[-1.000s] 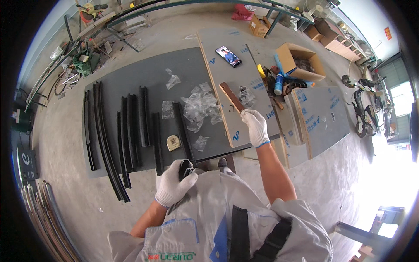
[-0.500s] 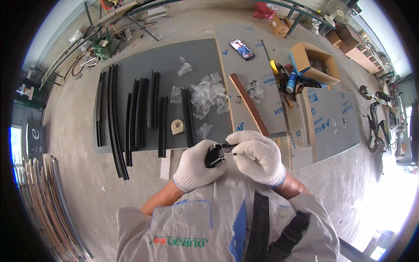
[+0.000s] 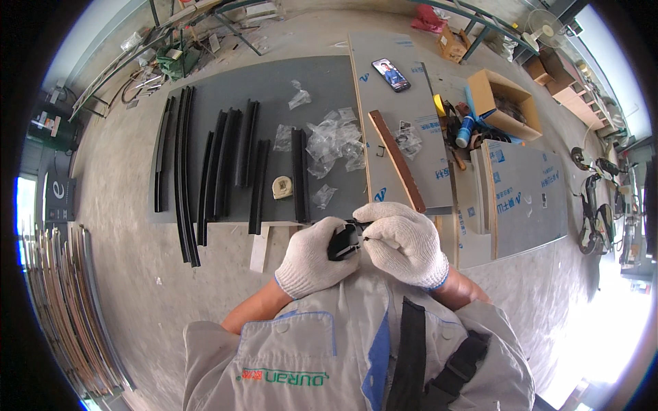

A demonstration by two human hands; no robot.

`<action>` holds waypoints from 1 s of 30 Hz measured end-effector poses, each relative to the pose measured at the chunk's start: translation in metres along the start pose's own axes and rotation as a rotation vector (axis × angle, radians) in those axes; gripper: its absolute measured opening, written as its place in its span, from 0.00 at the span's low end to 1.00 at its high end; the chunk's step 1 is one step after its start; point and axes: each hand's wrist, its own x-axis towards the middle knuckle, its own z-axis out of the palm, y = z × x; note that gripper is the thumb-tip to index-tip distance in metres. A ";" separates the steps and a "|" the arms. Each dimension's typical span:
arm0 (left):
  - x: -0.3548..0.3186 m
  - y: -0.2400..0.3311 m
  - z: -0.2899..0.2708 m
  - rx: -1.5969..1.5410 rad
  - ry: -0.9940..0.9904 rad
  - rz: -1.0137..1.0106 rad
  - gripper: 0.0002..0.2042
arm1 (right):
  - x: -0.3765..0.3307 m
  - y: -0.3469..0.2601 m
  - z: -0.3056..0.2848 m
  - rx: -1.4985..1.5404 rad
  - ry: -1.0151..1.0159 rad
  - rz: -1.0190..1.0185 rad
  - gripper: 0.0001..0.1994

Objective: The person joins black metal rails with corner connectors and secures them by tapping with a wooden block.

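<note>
Both of my hands wear white knitted gloves and meet in front of my chest. My left hand (image 3: 312, 257) is closed round a short black channel-shaped profile (image 3: 343, 244), its open end turned to the right. Against that end, my right hand (image 3: 410, 245) has its thumb and fingers pinched together on a small dark part (image 3: 367, 238). Most of that part is hidden by the glove, so its kind does not show. The profile and the part lie very close; whether they are joined I cannot tell.
Several long black profiles (image 3: 225, 164) lie on a dark grey board (image 3: 274, 79), with a tape measure (image 3: 282, 188) and clear plastic bags (image 3: 332, 140). On the lighter board (image 3: 370, 82) are a phone (image 3: 391, 75) and a reddish-brown strip (image 3: 397, 161). A cardboard box (image 3: 507, 106) stands right.
The view has turned slightly, so the boards and things sit a little differently in the picture. Both hands stay together with the same grip; the profile has shifted only slightly.
</note>
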 end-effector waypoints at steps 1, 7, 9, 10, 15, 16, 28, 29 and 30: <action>0.000 0.002 -0.001 -0.005 -0.010 -0.018 0.20 | 0.000 0.000 0.000 -0.001 -0.004 -0.001 0.10; -0.002 0.004 -0.007 0.024 -0.049 -0.047 0.20 | 0.000 -0.002 0.003 -0.014 -0.028 -0.006 0.10; -0.004 0.003 -0.008 0.028 -0.055 -0.048 0.21 | 0.001 -0.004 0.004 -0.029 -0.036 -0.009 0.10; -0.004 0.001 -0.009 0.020 -0.054 -0.045 0.21 | 0.001 -0.005 0.004 -0.037 -0.041 -0.011 0.10; -0.006 -0.004 -0.008 0.005 -0.038 -0.031 0.21 | 0.003 -0.007 0.006 -0.047 -0.035 0.004 0.10; -0.006 -0.004 -0.009 0.012 -0.041 -0.030 0.21 | 0.004 -0.007 0.006 -0.048 -0.037 0.001 0.10; -0.006 -0.007 -0.013 0.071 -0.088 -0.070 0.23 | 0.012 -0.005 0.005 -0.096 -0.135 -0.028 0.08; -0.006 -0.007 -0.013 0.075 -0.091 -0.070 0.23 | 0.013 -0.004 0.005 -0.112 -0.143 -0.043 0.08; -0.005 -0.007 -0.014 0.083 -0.096 -0.070 0.23 | 0.014 -0.003 0.005 -0.127 -0.150 -0.057 0.08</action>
